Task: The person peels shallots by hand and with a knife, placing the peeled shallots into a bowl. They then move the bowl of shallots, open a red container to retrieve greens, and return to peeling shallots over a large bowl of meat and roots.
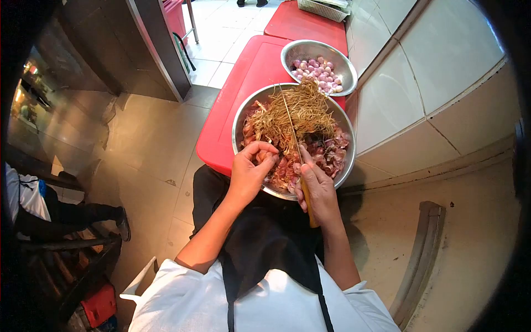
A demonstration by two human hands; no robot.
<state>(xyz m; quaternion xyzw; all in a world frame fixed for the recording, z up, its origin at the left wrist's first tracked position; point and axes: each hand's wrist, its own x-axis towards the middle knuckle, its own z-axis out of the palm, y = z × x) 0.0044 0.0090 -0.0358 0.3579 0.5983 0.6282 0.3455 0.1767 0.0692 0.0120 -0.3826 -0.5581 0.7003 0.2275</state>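
My right hand [316, 185] is wrapped round a knife [309, 205] with a yellowish handle, its thin blade pointing away over a large metal bowl [239, 113]. My left hand [250, 169], fingers curled in a pinch, is at the bowl's near left side on a small reddish-brown shallot [262, 157], mostly hidden by the fingers. Inside the bowl lie reddish shallots and papery skins [333, 157], with a tangled heap of dry, straw-coloured roots [301, 113] on top. Behind it, a smaller metal bowl [348, 69] holds several peeled pink-white shallots [318, 72].
Both bowls rest on a red table [227, 122]. A white basket [323, 10] sits on another red surface [301, 25] farther back. The tiled wall [387, 105] runs close along the right. At left, another person's leg and shoe [123, 221] show beside a dark rack [72, 260].
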